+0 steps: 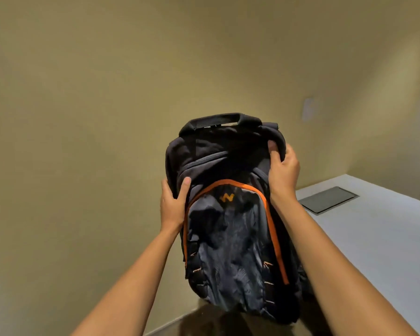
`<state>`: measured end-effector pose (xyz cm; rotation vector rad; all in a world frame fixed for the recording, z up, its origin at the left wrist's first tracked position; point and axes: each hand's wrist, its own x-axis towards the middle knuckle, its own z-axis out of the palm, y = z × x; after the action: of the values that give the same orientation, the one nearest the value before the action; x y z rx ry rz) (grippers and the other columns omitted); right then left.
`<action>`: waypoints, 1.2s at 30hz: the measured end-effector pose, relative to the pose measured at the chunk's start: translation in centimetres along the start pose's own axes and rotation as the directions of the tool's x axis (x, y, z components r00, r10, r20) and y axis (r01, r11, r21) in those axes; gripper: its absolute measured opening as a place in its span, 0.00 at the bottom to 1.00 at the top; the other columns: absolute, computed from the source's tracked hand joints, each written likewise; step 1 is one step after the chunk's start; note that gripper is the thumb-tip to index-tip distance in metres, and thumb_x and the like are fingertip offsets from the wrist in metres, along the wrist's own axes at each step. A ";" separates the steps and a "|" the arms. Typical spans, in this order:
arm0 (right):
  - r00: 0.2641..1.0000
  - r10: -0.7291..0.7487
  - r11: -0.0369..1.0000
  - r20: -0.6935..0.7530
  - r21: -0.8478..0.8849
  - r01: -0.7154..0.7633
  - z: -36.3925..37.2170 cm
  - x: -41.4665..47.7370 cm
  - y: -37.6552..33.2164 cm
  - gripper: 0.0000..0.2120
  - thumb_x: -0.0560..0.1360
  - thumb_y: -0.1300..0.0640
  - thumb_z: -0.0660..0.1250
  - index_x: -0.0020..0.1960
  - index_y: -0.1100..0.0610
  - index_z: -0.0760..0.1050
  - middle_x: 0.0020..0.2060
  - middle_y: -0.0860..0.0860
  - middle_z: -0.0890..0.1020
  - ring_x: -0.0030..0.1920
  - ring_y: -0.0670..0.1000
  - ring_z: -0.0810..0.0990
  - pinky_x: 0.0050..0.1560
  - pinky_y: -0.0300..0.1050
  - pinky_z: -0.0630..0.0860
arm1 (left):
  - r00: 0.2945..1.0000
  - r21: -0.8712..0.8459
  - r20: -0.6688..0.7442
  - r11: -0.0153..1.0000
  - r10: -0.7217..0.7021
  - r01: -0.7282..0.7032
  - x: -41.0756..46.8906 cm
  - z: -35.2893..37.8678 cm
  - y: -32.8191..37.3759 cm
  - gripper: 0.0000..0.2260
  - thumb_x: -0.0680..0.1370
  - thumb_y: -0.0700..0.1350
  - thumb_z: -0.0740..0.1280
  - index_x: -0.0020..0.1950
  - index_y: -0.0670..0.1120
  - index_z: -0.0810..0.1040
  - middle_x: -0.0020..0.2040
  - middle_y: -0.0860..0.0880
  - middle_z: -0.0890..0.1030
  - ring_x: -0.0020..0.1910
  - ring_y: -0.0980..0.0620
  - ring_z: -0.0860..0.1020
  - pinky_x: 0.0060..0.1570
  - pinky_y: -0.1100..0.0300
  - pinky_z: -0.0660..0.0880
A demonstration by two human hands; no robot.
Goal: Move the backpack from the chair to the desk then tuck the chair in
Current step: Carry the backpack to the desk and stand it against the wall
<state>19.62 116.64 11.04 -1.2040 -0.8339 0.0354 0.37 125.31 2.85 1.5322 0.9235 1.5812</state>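
the pale grey flat surface [383,238] is cut off by the right edge. the dark blue fabric backpack with orange piping [228,226] hides most fingers of both hands. the small wall plate [308,107] is blurred.

Setting type: office or meeting room, indoors.
Work surface: white tabletop [378,238] with a smooth, plain finish, running along the right side of the view.
Built-in fitting: grey rectangular flush hatch [329,199] set into the tabletop near its far end, of the kind that covers cable or power access.
Walls: plain beige wall [107,93], undecorated, meeting a second wall at a corner behind the tabletop.
Wall fitting: pale plate [308,109] on the wall, blurred; type cannot be told.
Floor: dark floor [204,321], with a light baseboard strip along the foot of the wall.
Lighting: dim, warm, artificial.
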 end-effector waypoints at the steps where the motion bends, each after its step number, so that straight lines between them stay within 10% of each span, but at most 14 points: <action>1: 1.000 -0.012 1.000 -0.019 -0.003 0.012 -0.1 1.6 0.3 0.15 0.78 0.48 0.61 0.58 0.56 0.77 0.46 0.44 0.80 0.51 0.48 0.78 0.53 0.44 0.74 | 1.000 0.002 0.009 1.000 0.006 -0.006 1.5 1.6 -0.1 0.22 0.72 0.62 0.63 0.62 0.52 0.72 0.55 0.56 0.78 0.55 0.58 0.76 0.53 0.64 0.71; 15: 0.956 -0.050 0.991 -0.288 -0.136 0.011 -5.8 19.1 8.3 0.17 0.79 0.48 0.59 0.59 0.59 0.76 0.51 0.52 0.80 0.53 0.50 0.77 0.55 0.46 0.73 | 0.991 0.094 0.044 0.987 0.129 -0.133 13.2 22.6 2.9 0.19 0.76 0.61 0.59 0.55 0.49 0.77 0.51 0.51 0.82 0.48 0.50 0.78 0.41 0.60 0.65; 36: 0.993 -0.096 0.987 -0.074 -0.133 0.086 -10.3 41.4 21.4 0.18 0.79 0.48 0.60 0.61 0.59 0.75 0.52 0.50 0.79 0.52 0.46 0.75 0.51 0.35 0.69 | 0.974 0.106 -0.219 0.994 0.050 -0.027 18.2 44.4 -0.7 0.18 0.76 0.62 0.60 0.56 0.51 0.77 0.48 0.57 0.80 0.43 0.59 0.73 0.39 0.64 0.66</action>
<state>63.46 135.15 14.87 -1.2798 -0.8300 -0.1428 44.42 141.84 12.07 1.4708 1.1193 1.7838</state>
